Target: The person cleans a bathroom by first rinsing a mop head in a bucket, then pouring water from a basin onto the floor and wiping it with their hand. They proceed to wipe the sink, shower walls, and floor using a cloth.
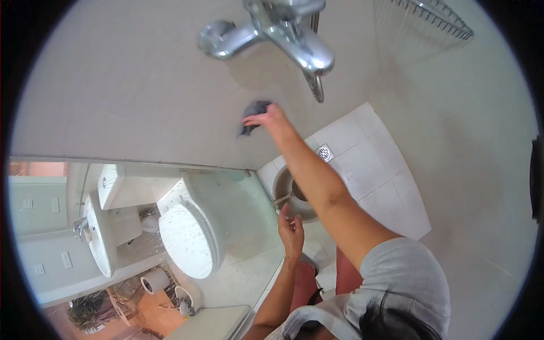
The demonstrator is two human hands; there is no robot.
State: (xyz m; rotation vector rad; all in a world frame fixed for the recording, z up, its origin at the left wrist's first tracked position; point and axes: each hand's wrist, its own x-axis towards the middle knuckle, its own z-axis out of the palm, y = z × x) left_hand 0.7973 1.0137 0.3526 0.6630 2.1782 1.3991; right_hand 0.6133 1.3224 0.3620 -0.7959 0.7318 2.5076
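My right hand (264, 117) is closed on a dark grey cloth (256, 109) and presses it against the beige shower wall (141, 102), below the mixer tap. That arm stretches up and across the view. Lower down, my left hand (291, 232) is held in the air with its fingers loosely bent and apart, nothing in it. Just past its fingertips stands a round, greyish basin (281, 182) on the tiled floor. Something with a handle (285, 198) lies across the basin's rim. My right forearm hides part of the basin.
A chrome mixer tap (266, 34) juts from the wall above my right hand. A wire rack (439, 17) hangs at the upper right. A floor drain (324, 152) lies in the white tiles. At left, a wet glass panel (238, 198) stands before a toilet (190, 238) and a washbasin (99, 235).
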